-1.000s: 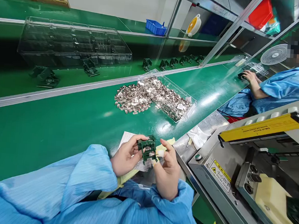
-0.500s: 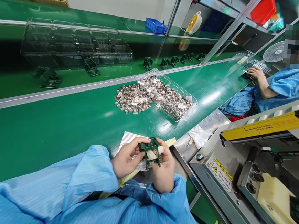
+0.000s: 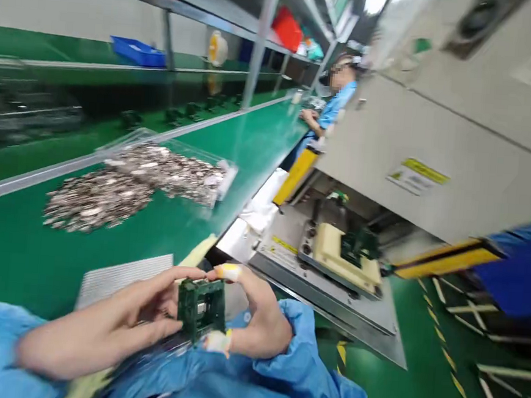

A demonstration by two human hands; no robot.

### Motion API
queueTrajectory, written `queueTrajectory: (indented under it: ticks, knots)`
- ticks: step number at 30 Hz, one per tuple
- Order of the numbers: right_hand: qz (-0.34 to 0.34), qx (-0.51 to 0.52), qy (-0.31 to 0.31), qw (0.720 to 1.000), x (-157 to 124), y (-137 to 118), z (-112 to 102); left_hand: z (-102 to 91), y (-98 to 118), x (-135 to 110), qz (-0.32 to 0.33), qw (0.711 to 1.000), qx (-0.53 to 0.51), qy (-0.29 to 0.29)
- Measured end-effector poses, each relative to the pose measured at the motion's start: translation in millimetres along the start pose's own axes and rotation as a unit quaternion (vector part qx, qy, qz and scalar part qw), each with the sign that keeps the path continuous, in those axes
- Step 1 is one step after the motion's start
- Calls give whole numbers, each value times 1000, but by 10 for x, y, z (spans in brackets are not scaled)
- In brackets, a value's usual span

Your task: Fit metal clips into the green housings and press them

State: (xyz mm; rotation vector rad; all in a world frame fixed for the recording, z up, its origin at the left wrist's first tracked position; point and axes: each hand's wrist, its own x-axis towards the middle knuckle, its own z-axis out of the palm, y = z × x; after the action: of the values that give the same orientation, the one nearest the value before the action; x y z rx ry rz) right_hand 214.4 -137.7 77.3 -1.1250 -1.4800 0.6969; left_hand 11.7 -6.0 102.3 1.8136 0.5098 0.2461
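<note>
Both my hands hold one small dark green plastic frame part point(image 3: 202, 307) in front of my blue smock. My left hand point(image 3: 113, 325) grips its left side with thumb and fingers. My right hand point(image 3: 256, 315), with taped fingertips, pinches it from the right, one finger over the top and the thumb below. A pile of small shiny metal pieces point(image 3: 104, 195) lies on the green belt beyond, partly spilled from a clear plastic tray point(image 3: 199, 157). A ribbed grey mat point(image 3: 116, 276) lies just behind my left hand.
To the right stands a grey press machine point(image 3: 435, 145) with a cream fixture point(image 3: 339, 257) on its bed and yellow guard bars point(image 3: 444, 259). Another person in blue point(image 3: 332, 103) works further along the belt. Shelves above carry red and blue bins point(image 3: 137, 51).
The view has swung sharply right, toward the machine, and is blurred. The green part has been turned in my hands to face me squarely; both hands still hold it.
</note>
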Motion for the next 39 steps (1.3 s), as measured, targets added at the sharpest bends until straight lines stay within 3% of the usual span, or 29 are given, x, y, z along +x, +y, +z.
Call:
queueTrajectory:
  ticks: [2,4,6,8,10,13,16,19,23,26,29,31,33,35,36,37,39]
  knots:
    - [29,25,83,996,-316,-101,-299,22,234,366,35,994,44,-91]
    - [58,18,218,974,-691,-219,-611,228,511,835,108,983,89,-119]
    - [49,-44,402,913,-1044,-327,-912,600,779,1335,213,963,132,-101]
    - [24,-96,557,825,-1309,-407,-1186,1044,988,1800,278,945,150,-85]
    - [22,-121,620,775,-1464,-459,-1425,1443,1124,2171,265,952,136,-76]
    - [52,-160,589,790,-1497,-485,-1735,1761,1226,2466,219,967,99,-80]
    - [72,-198,519,829,-1309,-448,-2002,1632,1232,2430,195,979,-1,-59]
    - [105,-233,423,869,-997,-377,-2187,1150,1104,2105,173,981,-68,-58]
    - [145,-279,258,914,-687,-308,-2277,420,669,1463,69,991,-47,-103]
    - [154,-290,208,921,-629,-282,-2275,154,232,1111,-18,995,-26,-90]
    - [158,-336,218,903,-718,-252,-2253,209,-154,1031,-37,995,-25,-93]
    - [163,-366,267,877,-908,-206,-2233,336,-339,1104,-31,993,-44,-109]
    - [190,-381,380,821,-1234,-131,-2202,453,-461,1213,-24,987,-62,-144]
    - [239,-370,535,721,-1653,-42,-2139,519,-532,1305,-13,980,-68,-186]
    - [257,-367,565,693,-1862,-3,-2086,531,-552,1335,-4,978,-67,-195]
    - [270,-357,582,679,-2045,26,-2015,532,-560,1355,5,979,-62,-196]
    - [273,-326,593,684,-2270,49,-1819,519,-544,1374,22,982,-53,-180]
